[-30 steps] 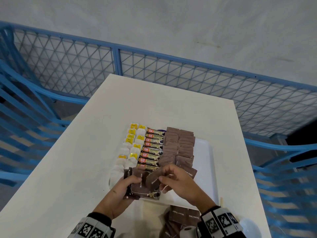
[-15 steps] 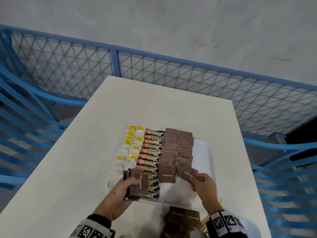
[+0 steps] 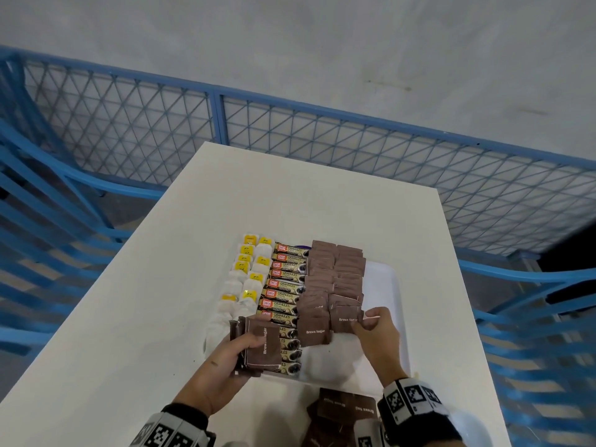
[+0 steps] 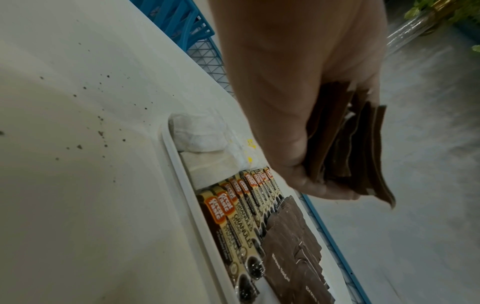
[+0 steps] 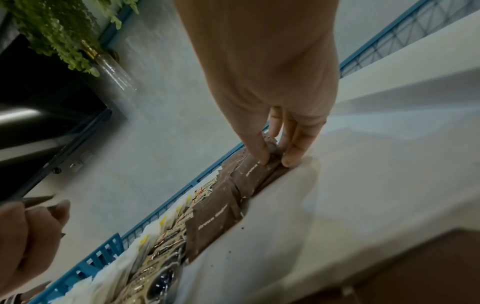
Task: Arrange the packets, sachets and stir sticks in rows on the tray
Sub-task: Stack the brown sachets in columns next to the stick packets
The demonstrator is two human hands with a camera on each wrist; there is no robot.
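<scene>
A white tray (image 3: 385, 285) holds a row of tea bags (image 3: 248, 275), a row of coffee sticks (image 3: 285, 285) and two columns of brown sugar sachets (image 3: 335, 272). My left hand (image 3: 246, 345) grips a stack of brown sugar sachets (image 3: 263, 346) over the tray's near left part; in the left wrist view the stack (image 4: 345, 144) stands on edge in the curled fingers (image 4: 311, 185). My right hand (image 3: 362, 321) pinches one brown sugar sachet (image 3: 345, 319) at the near end of the right column; the thumb and fingertips (image 5: 291, 158) hold its edge (image 5: 253, 171).
A loose pile of brown sugar sachets (image 3: 343, 411) lies on the white table (image 3: 161, 317) near its front edge. A blue mesh fence (image 3: 290, 130) surrounds the table. The tray's right strip (image 3: 338, 362) is bare.
My right hand took one sachet from the stack in my left hand, carried it right and set it down at the near end of the right brown column. The left hand stayed put.
</scene>
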